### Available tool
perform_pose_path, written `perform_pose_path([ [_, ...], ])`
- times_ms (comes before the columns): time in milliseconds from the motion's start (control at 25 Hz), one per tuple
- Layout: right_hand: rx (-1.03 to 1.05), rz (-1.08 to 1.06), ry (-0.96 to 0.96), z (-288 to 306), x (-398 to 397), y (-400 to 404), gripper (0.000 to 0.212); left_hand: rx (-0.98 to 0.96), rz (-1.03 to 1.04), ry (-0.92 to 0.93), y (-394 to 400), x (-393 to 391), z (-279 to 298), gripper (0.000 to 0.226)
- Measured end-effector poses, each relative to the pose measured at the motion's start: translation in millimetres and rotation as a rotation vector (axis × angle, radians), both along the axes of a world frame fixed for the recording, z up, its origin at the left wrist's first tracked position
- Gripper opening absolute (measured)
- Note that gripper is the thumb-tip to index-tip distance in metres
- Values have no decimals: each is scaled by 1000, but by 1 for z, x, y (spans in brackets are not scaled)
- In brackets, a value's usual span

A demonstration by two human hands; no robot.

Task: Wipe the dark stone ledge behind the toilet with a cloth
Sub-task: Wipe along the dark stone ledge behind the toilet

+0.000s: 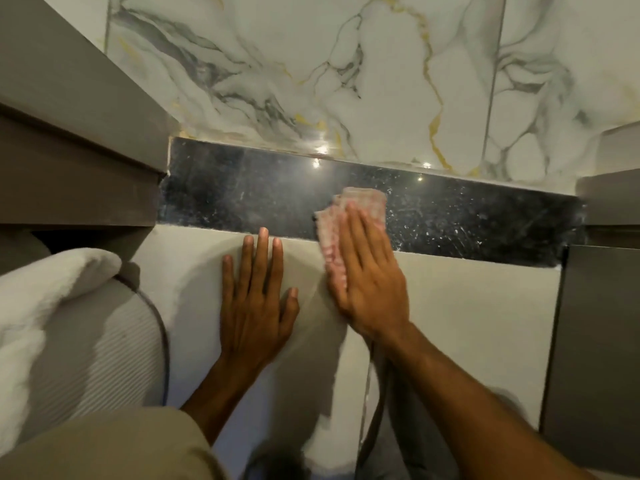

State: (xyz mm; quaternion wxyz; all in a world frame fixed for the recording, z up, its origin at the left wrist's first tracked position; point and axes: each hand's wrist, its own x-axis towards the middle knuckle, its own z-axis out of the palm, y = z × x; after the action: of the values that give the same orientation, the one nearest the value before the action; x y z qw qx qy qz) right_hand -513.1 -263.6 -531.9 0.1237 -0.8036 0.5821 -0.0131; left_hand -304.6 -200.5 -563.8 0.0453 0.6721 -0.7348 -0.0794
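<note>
The dark stone ledge (pixel 242 195) runs left to right below the marble wall, glossy with pale specks and dust. A pink and white checked cloth (pixel 367 206) lies near its middle and hangs over the front edge. My right hand (pixel 367 271) presses flat on the cloth, fingers together pointing at the wall. My left hand (pixel 256 296) lies flat with fingers spread on the pale panel (pixel 467 306) below the ledge, fingertips close to the ledge's front edge. It holds nothing.
A white marble wall (pixel 346 74) with grey and gold veins rises behind the ledge. Grey cabinets stand at the left (pixel 69 161) and the right (pixel 602 323). A white towel (pixel 45 306) lies on a ribbed bin at lower left.
</note>
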Motion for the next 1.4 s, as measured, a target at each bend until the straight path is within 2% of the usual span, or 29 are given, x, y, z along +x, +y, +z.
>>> perform_pose_path([
  [120, -28, -278, 22, -1, -3, -36, 78, 17, -104, 10, 1, -12, -3, 74],
  [200, -48, -250, -34, -8, 13, -56, 74, -4, -115, 3, -3, -20, -7, 75],
  [320, -23, -65, -44, -3, -10, -6, 68, -31, -117, 2, -8, -30, -6, 75],
  [400, 44, -141, -1, 8, -43, 22, 71, -13, -149, -9, -13, -36, -2, 76],
  [480, 21, -311, 56, 5, -48, -2, 73, 1, -187, 7, -18, -42, -1, 77],
  [560, -22, -384, 8, -3, -35, -45, 76, -6, -213, -4, -22, -48, -3, 77],
  [680, -70, -157, -57, -10, -42, -36, 67, -4, -231, -1, -25, -54, -5, 79],
  [760, -22, -135, -48, 1, -75, 9, 64, 13, -238, 1, -26, -56, -4, 79],
  [840, 3, -372, -7, 9, -104, 15, 69, 16, -242, 10, -28, -60, -3, 79],
  [920, -46, -603, -7, 5, -101, -21, 75, 2, -272, 10, -31, -66, -3, 79],
  [960, -65, -606, -25, 2, -93, -41, 75, -13, -287, 1, -32, -70, -5, 79],
  [1000, -79, -522, -36, -2, -86, -52, 73, -20, -300, -1, -34, -75, -7, 79],
  [1080, -67, -280, -49, -6, -83, -37, 67, -21, -328, 1, -36, -82, -6, 77],
  [1120, -20, -234, -50, -2, -90, -15, 66, -22, -345, 2, -36, -85, -6, 77],
  [1160, 50, -278, -45, 6, -100, 7, 67, -21, -347, 4, -36, -87, -5, 77],
  [1240, 119, -573, -34, 16, -120, 20, 74, -11, -326, 12, -37, -89, -3, 77],
  [1320, 52, -809, -16, 15, -129, -14, 83, -10, -337, 11, -38, -93, -3, 77],
  [1360, 15, -800, -24, 13, -128, -35, 83, -15, -344, 2, -39, -95, -3, 77],
  [1400, -11, -701, -33, 9, -126, -50, 82, -16, -345, 0, -41, -100, -4, 77],
])
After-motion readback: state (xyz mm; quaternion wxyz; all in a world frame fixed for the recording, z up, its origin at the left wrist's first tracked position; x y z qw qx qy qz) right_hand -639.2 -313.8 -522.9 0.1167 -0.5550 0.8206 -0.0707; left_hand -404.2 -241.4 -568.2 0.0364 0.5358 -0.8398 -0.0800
